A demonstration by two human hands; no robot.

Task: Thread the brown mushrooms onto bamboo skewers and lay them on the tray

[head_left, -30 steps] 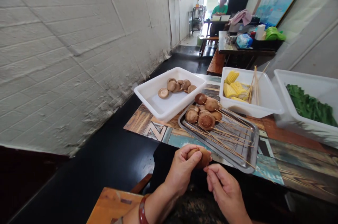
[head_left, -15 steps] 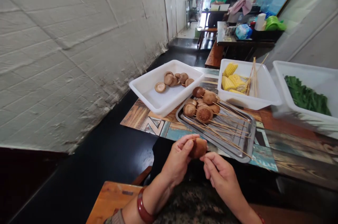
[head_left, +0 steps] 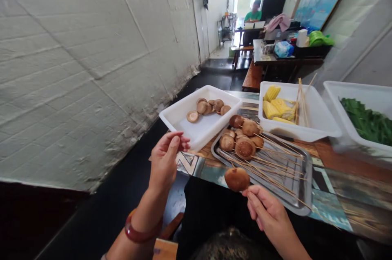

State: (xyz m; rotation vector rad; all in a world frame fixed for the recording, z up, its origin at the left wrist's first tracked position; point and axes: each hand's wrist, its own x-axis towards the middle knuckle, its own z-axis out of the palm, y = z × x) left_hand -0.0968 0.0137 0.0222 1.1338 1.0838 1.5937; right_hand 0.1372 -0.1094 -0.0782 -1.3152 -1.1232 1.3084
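My right hand (head_left: 265, 207) pinches a bamboo skewer close under a brown mushroom (head_left: 237, 179), cap facing me. The stick's tip just shows above the cap; its lower part is hidden by my fingers. Raised at the near left corner of the white mushroom tub (head_left: 175, 126), my left hand (head_left: 167, 156) holds nothing, its fingers loosely bent and apart. Loose mushrooms (head_left: 203, 107) lie toward the tub's far side. Just beyond the held mushroom, a metal tray (head_left: 306, 194) carries several skewered mushrooms (head_left: 245, 147), caps at the left and sticks pointing right.
Behind the tray, a white tub (head_left: 318, 129) contains corn pieces (head_left: 277, 107) and upright bamboo skewers (head_left: 301, 105). Leafy greens (head_left: 367, 123) fill part of another tub at right. A pale wall (head_left: 92, 68) runs along the left. A person in green (head_left: 253, 16) sits far back.
My left hand has let go of the mushroom and moved left toward the tub. The mushroom now stays on the skewer in my right hand. The view has tilted up slightly.
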